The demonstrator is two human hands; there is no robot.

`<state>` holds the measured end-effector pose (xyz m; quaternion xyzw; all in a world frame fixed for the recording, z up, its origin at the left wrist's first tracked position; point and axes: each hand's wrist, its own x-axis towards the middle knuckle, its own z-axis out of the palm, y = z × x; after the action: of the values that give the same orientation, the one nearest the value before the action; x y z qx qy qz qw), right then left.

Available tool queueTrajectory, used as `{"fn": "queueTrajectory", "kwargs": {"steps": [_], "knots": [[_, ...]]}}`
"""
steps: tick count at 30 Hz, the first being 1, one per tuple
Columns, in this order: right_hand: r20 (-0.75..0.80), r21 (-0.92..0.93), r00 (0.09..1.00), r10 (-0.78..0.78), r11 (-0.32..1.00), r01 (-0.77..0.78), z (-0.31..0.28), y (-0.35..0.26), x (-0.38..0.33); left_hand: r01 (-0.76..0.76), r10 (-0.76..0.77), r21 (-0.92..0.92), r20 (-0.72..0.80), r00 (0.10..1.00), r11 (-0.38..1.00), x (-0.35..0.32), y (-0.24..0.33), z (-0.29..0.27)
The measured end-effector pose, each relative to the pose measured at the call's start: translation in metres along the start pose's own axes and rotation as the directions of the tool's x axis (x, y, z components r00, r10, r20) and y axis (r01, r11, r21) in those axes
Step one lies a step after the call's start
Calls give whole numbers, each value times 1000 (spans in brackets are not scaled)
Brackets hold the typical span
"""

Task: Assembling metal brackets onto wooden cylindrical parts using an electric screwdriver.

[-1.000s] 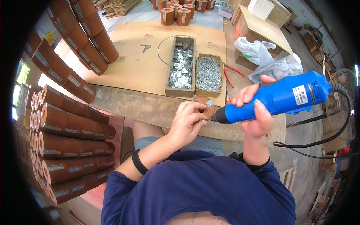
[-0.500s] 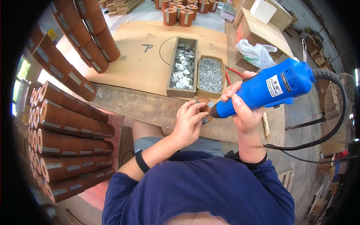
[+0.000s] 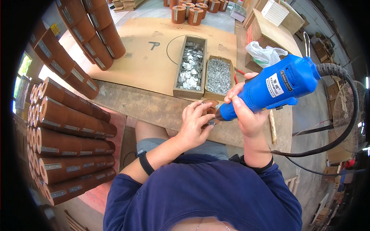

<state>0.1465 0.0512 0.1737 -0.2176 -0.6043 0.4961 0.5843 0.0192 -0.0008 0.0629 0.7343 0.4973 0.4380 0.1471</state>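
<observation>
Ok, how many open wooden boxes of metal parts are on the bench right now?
2. The longer box of flat metal plates sits on the cardboard sheet; the shorter box of screws is touching its right side, just beyond the blue power driver. None seems hidden.

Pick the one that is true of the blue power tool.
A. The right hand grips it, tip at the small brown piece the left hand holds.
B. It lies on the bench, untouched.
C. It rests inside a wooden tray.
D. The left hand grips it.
A: the right hand wraps the blue power tool, its tip meeting the small brown piece pinched in the left hand at the bench edge.
</observation>
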Motion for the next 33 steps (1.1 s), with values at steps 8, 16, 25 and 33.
{"fn": "queueTrajectory", "kwargs": {"steps": [8, 16, 25, 33], "knots": [[1, -41, 999, -38, 998, 38, 6, 5, 2, 10, -8, 140, -15, 1000, 990, 4, -6, 4], [8, -123, 1000, -15, 992, 15, 4, 7, 0, 8, -6, 39, -51, 999, 999, 3, -12, 13], [40, -124, 999, 19, 992, -13, 7, 6, 3, 30, -35, -87, -58, 998, 996, 4, -12, 14], [19, -96, 1000, 6, 995, -4, 6, 9, 5, 122, -122, -184, 8, 992, 975, 2, -12, 16]]}}
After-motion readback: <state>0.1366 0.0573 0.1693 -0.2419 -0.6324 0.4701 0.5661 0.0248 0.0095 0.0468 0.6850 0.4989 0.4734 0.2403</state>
